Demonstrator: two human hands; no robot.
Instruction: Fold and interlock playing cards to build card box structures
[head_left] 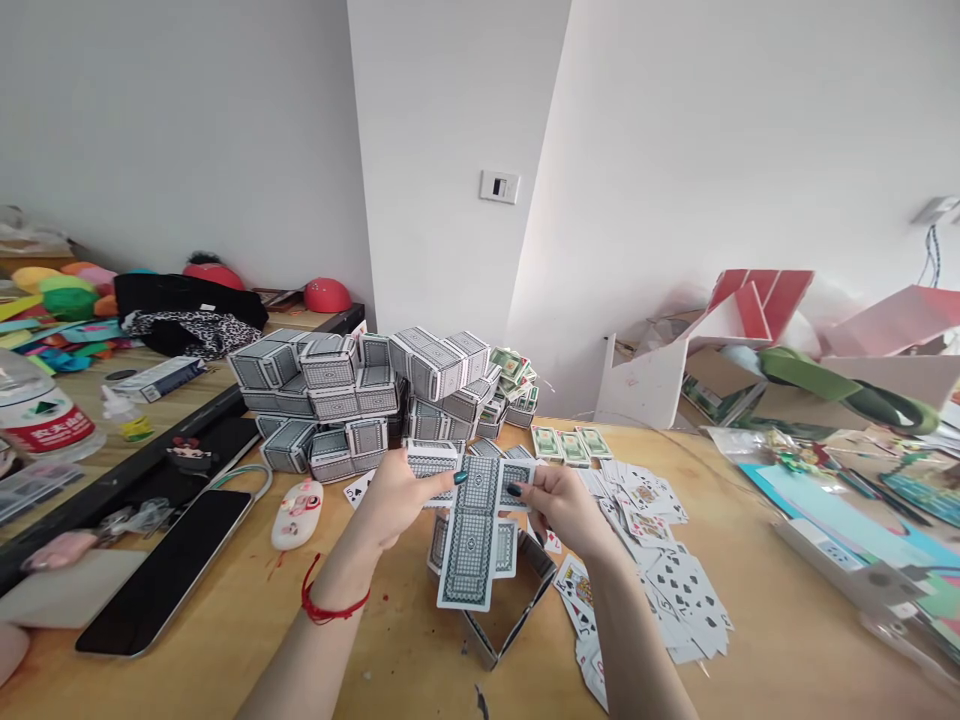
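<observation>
Between my two hands is a cross-shaped piece of playing cards (472,545), their patterned backs facing up. My left hand (395,497) pinches its upper left part, thumb on top. My right hand (566,508) pinches the card on the right side the same way. Below the piece, an open frame of folded cards (517,625) rests on the table, partly hidden by the held cards. Right by my right forearm lie loose playing cards (682,590), many face up. Behind my hands, card boxes (334,395) folded from playing cards are stacked in a heap.
A black phone (169,575) and a white mouse (297,515) lie on the wooden table (360,640) at left. A bottle (45,410) stands farther left. At right are a power strip (847,565) and an opened cardboard box (641,380). Green-backed cards (574,447) lie behind.
</observation>
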